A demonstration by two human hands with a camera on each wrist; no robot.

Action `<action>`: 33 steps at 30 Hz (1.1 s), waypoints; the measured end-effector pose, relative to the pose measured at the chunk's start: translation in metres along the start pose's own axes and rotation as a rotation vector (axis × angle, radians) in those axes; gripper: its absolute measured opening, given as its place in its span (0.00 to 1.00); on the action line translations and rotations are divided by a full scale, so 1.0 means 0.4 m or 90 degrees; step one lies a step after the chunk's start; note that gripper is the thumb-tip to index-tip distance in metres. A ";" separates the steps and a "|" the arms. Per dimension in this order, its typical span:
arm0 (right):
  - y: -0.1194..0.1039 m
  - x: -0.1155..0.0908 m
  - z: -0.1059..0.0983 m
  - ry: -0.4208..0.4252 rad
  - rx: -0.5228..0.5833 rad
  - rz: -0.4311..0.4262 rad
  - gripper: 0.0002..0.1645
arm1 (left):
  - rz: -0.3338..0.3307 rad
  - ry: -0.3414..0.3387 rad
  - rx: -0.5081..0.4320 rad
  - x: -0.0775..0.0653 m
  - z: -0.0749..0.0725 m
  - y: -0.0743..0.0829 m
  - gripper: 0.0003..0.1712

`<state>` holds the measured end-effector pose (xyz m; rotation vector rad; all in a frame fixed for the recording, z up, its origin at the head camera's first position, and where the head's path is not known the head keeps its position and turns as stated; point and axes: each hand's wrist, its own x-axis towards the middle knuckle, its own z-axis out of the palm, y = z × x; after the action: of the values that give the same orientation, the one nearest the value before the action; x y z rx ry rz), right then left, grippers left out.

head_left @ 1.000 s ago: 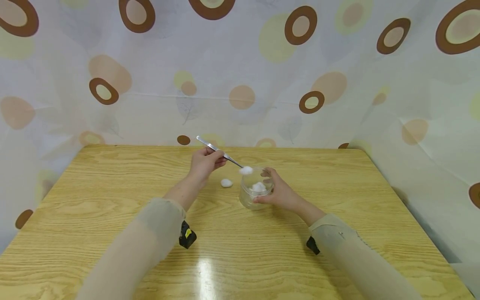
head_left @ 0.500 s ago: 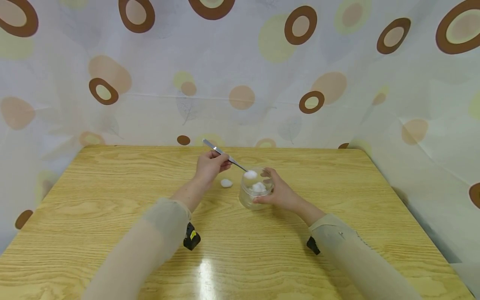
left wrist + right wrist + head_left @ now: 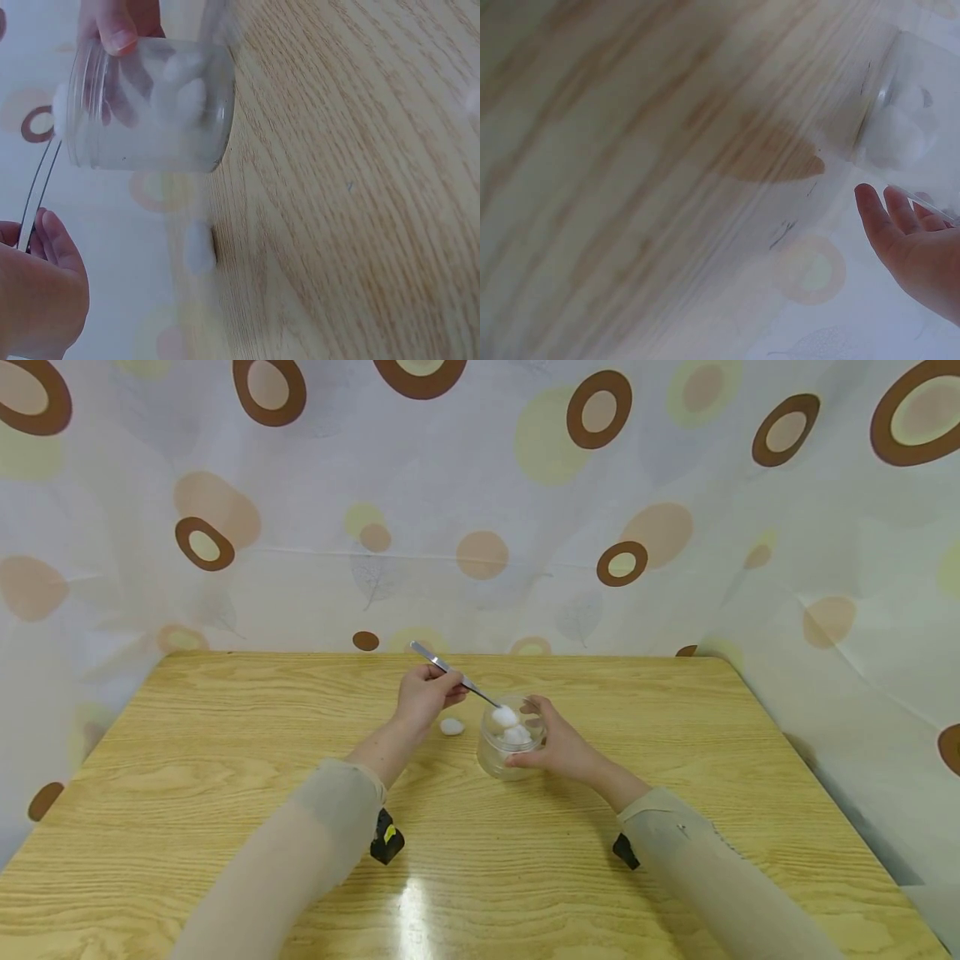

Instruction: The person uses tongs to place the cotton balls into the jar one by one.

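My left hand [image 3: 426,695] pinches metal tweezers [image 3: 431,657], tilted down to the right. Their tips hold a white cotton ball [image 3: 505,716] at the mouth of a clear jar [image 3: 495,762]; in the left wrist view this cotton ball [image 3: 60,112] shows at the rim. More cotton balls [image 3: 187,97] lie inside the jar, toward its bottom. My right hand [image 3: 562,747] grips the jar from the right, thumb in front and fingers round the back. The jar stands upright on the table. One loose cotton ball [image 3: 452,727] lies on the wood just left of the jar.
The wooden table [image 3: 225,760] spreads out around the hands and jar. A patterned curtain [image 3: 420,560] hangs behind its back edge and along the sides. Black wrist cameras [image 3: 387,838] sit under both sleeves.
My left hand has moved right and slightly down, carrying the tweezers and cotton ball from the jar's left rim to over its mouth. The right hand and jar stay in place.
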<state>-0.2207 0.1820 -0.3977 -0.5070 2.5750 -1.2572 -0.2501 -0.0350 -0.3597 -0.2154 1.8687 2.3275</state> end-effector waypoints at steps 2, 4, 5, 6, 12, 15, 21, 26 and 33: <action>-0.001 0.000 0.000 -0.001 0.003 0.000 0.61 | 0.003 0.000 0.001 -0.002 0.001 0.000 0.04; -0.003 -0.001 0.000 -0.003 0.004 0.002 0.61 | 0.005 -0.001 0.000 -0.004 0.001 0.001 0.04; -0.004 -0.001 0.000 -0.003 0.003 0.003 0.61 | 0.007 0.000 0.000 -0.005 0.000 0.002 0.04; -0.005 -0.001 0.000 -0.003 0.004 0.004 0.62 | 0.009 0.001 0.000 -0.006 -0.002 0.003 0.04; -0.007 -0.003 0.000 -0.003 0.004 0.004 0.63 | 0.015 0.021 -0.001 -0.009 -0.023 0.009 0.03; -0.007 -0.004 0.000 -0.003 0.001 0.007 0.62 | 0.020 0.029 0.000 -0.007 -0.038 0.011 0.03; -0.009 -0.005 -0.001 -0.005 -0.007 0.009 0.60 | 0.020 0.054 -0.010 0.004 -0.071 0.004 0.03; -0.014 -0.009 0.000 -0.004 -0.007 -0.006 0.63 | 0.018 0.084 0.006 0.009 -0.099 -0.004 0.03; -0.007 -0.004 0.002 -0.006 0.005 -0.001 0.64 | 0.021 0.116 0.054 0.017 -0.129 -0.016 0.03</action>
<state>-0.2184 0.1806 -0.3958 -0.5109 2.5615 -1.2625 -0.2545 -0.0840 -0.3782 -0.4029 2.0644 2.3125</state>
